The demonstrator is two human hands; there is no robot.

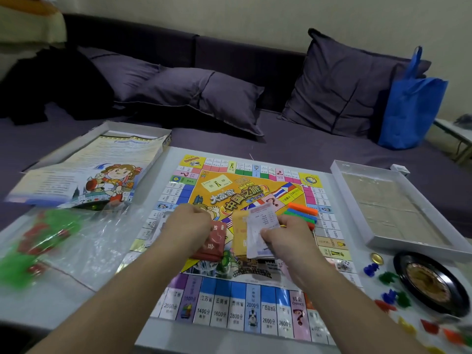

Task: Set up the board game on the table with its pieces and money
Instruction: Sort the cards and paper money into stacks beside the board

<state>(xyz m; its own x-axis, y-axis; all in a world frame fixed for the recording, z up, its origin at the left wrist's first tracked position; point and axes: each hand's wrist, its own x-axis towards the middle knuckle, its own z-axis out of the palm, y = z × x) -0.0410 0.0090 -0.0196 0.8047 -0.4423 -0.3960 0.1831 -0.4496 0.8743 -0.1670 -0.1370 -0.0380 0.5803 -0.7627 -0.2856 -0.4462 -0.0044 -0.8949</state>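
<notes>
The game board (245, 241) lies flat at the middle of the table (76, 302). My left hand (187, 227) rests over the board's centre with fingers curled, beside a red card stack (213, 245); whether it actually grips anything I cannot tell, as the view is blurred. My right hand (286, 235) pinches a stack of pale paper slips (260, 226), held just above a yellow card stack (240, 233). Coloured money bundles (302, 213) lie on the board just beyond my right hand. Player tokens (390, 290), a die (344, 264) and a spinner wheel (429, 282) sit right of the board. The box lid (84, 172) lies far left.
</notes>
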